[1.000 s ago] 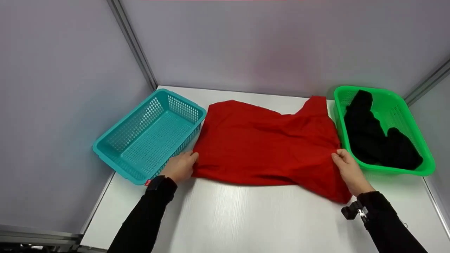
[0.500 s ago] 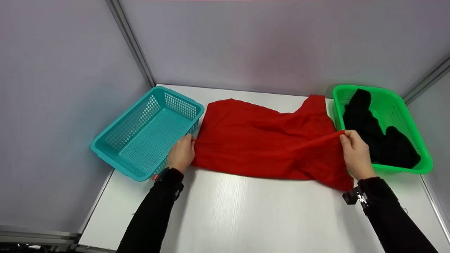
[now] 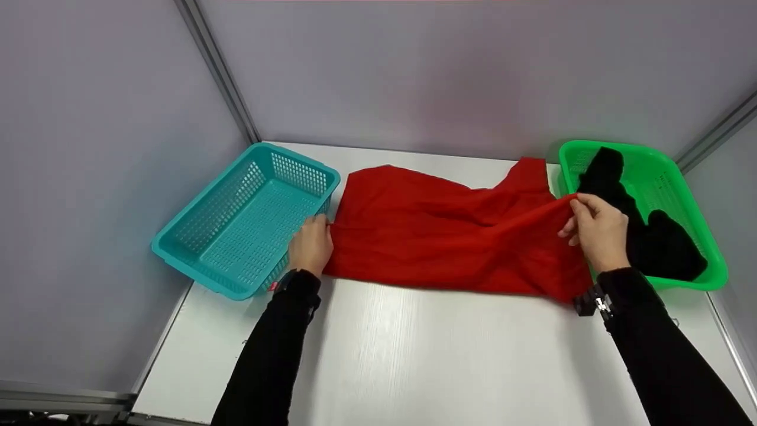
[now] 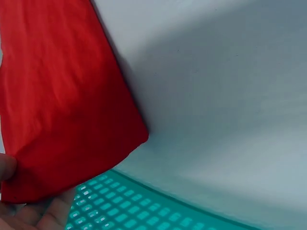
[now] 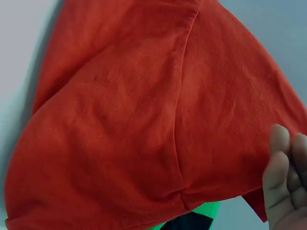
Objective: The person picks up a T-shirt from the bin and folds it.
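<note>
A red T-shirt (image 3: 437, 231) lies sideways on the white table, with one sleeve (image 3: 529, 174) sticking out at its far right. My left hand (image 3: 311, 245) pinches the left edge of the shirt beside the blue basket; in the left wrist view, the thumb (image 4: 6, 166) is over the cloth and fingers are beneath it. At the other end, my right hand (image 3: 604, 231) pinches a raised part of the shirt between thumb and forefinger, close to the green basket. A sleeve seam (image 5: 178, 110) shows in the right wrist view. Folds hide part of the near right side.
A blue perforated basket (image 3: 162, 239) stands at the left. At the right is a green basket (image 3: 717, 260) with black cloth (image 3: 668, 248) inside. Grey panels (image 3: 414, 77) rise behind and beside the table (image 3: 414, 355).
Both hands have moved away from me, drawing the shirt's near edge with them. The right hand has lifted its part of the cloth and carried it toward the far side.
</note>
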`<state>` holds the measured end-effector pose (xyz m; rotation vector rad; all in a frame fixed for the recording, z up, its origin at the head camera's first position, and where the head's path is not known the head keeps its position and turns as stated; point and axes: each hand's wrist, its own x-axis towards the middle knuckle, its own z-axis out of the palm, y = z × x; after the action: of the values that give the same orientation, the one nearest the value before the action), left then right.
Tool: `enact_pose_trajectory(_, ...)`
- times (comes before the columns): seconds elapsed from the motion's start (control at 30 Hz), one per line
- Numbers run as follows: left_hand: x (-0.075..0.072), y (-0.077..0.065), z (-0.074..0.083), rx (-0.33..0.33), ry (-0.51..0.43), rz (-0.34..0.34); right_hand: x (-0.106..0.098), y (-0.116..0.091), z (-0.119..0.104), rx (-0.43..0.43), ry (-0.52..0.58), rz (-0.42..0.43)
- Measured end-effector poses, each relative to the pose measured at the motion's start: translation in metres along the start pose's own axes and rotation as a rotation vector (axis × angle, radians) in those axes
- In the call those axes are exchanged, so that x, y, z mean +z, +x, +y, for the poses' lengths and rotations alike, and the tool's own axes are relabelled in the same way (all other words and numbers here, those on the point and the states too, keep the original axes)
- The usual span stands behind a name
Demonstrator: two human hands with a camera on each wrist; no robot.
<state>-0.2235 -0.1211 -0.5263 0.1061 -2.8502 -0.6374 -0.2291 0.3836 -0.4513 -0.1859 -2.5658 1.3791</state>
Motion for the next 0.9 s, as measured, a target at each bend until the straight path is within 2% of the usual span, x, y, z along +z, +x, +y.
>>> enact_pose_trajectory(0.17, 0.009, 0.004, 0.007, 0.037, 0.05, 0.073, 0.006, 0.007, 0.003, 0.09, 0.102, -0.056)
enact_pose_trajectory(0.3, 0.015, 0.008, 0.013, 0.072, 0.119, 0.123, 0.01, 0.009, 0.008, 0.153, 0.151, -0.059)
enact_pose_trajectory(0.4, 0.018, 0.008, 0.016, 0.055, 0.147, 0.136, 0.013, 0.008, 0.012, 0.177, 0.147, -0.053)
enact_pose_trajectory(0.5, 0.021, 0.007, 0.017, 0.04, 0.156, 0.134, 0.017, 0.002, 0.017, 0.149, 0.046, -0.072)
enact_pose_trajectory(0.57, 0.024, 0.004, 0.018, 0.075, 0.167, 0.117, 0.02, -0.005, 0.022, 0.084, -0.061, -0.096)
enact_pose_trajectory(0.67, 0.027, -0.004, 0.019, 0.2, 0.174, 0.045, 0.029, -0.022, 0.035, -0.107, -0.241, -0.116)
enact_pose_trajectory(0.77, 0.033, -0.015, 0.016, 0.359, 0.153, -0.103, 0.04, -0.04, 0.054, -0.296, -0.376, -0.183)
enact_pose_trajectory(0.83, 0.038, -0.024, 0.012, 0.411, 0.13, -0.216, 0.044, -0.053, 0.068, -0.339, -0.448, -0.26)
enact_pose_trajectory(0.9, 0.043, -0.032, 0.005, 0.42, 0.118, -0.3, 0.045, -0.063, 0.081, -0.316, -0.533, -0.332)
